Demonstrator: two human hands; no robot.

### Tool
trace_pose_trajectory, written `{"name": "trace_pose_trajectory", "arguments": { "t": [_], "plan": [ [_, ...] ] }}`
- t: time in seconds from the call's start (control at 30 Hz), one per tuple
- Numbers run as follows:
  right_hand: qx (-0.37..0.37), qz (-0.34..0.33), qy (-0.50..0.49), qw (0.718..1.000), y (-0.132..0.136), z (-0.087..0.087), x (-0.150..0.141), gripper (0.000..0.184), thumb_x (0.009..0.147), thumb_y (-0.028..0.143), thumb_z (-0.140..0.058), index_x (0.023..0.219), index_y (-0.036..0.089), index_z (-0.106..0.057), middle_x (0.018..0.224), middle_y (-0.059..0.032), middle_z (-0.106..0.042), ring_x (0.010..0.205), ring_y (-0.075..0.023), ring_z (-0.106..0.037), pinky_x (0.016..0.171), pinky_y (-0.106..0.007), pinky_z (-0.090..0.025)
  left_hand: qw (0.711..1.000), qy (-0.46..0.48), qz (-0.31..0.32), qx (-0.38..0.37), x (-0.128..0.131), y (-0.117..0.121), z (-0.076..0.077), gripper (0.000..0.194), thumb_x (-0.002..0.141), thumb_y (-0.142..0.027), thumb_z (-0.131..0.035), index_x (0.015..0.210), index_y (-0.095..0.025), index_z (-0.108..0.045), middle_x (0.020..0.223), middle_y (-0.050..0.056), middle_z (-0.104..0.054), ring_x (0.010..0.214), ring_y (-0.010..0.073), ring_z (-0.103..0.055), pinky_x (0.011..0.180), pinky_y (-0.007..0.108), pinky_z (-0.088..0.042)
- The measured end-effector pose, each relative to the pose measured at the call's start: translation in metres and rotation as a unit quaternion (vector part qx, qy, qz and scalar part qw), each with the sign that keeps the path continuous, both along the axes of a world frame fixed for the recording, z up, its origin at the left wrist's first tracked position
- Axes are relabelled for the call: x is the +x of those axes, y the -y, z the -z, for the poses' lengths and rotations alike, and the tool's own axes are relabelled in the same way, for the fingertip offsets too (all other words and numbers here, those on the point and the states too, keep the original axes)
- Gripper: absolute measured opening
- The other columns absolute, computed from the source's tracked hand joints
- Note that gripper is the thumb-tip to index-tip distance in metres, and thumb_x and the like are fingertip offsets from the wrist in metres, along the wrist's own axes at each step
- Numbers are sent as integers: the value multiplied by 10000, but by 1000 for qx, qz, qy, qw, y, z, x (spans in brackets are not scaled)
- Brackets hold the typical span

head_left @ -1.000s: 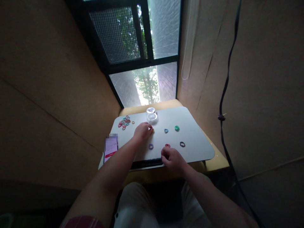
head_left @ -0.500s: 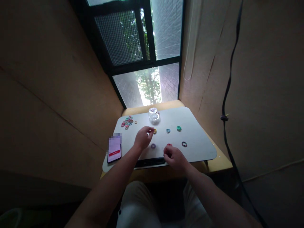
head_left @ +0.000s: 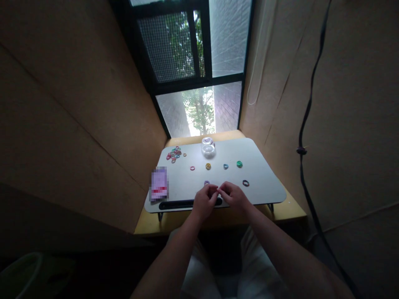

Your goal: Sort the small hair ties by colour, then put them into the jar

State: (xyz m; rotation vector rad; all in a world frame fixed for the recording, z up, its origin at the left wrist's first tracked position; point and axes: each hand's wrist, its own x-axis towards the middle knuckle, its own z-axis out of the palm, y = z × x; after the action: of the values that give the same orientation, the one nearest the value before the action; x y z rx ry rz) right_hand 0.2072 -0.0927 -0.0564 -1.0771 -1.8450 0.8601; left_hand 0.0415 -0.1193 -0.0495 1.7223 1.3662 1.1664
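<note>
Meeting over the white table (head_left: pixel 263 189) near its edge, left hand (head_left: pixel 205 201) and right hand (head_left: pixel 233 195) curl, grasp unclear, dark ring (head_left: pixel 243 182) apart.

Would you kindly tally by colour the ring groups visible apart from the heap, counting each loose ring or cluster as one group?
Pink group: 1
Yellow group: 1
Blue group: 1
Green group: 1
Purple group: 1
Dark group: 1
Orange-tan group: 1
Total: 7
Anything behind the left hand or right hand is uncounted.

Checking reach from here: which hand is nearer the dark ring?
Right. The right hand is just left of the dark ring and lower in view; the left hand is farther left, on the right hand's other side.
</note>
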Motion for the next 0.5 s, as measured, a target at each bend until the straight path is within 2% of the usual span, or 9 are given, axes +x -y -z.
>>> {"name": "trace_pose_trajectory", "arguments": {
  "t": [0.27, 0.4, 0.5],
  "plan": [
    [28, -1, 51, 998, 1, -2, -3, 80, 841, 205, -551, 765, 185, -567, 690, 11, -583, 639, -133, -499, 614, -252, -375, 999, -52, -16, 0, -1, 0, 1, 36, 762, -179, -575, 765, -186, -610, 643, -31, -576, 585, 112, -509, 580, 236, -400],
    [28, 8, 56, 998, 1, -3, -3, 88, 839, 202, -540, 754, 189, -554, 668, 16, -574, 636, -136, -498, 612, -256, -366, 999, -42, -23, 2, -1, 2, -1, 24, 744, -171, -566, 735, -193, -571, 616, -44, -531, 567, 108, -484, 564, 225, -385],
    [29, -1, 50, 998, 1, -3, -2, 91, 839, 216, -543, 753, 189, -557, 675, 13, -579, 634, -136, -506, 608, -257, -375, 999, -25, -26, 9, 0, 5, -1, 23, 787, -198, -565, 784, -194, -587, 662, -33, -569, 594, 110, -514, 591, 225, -413]
  ]
}}
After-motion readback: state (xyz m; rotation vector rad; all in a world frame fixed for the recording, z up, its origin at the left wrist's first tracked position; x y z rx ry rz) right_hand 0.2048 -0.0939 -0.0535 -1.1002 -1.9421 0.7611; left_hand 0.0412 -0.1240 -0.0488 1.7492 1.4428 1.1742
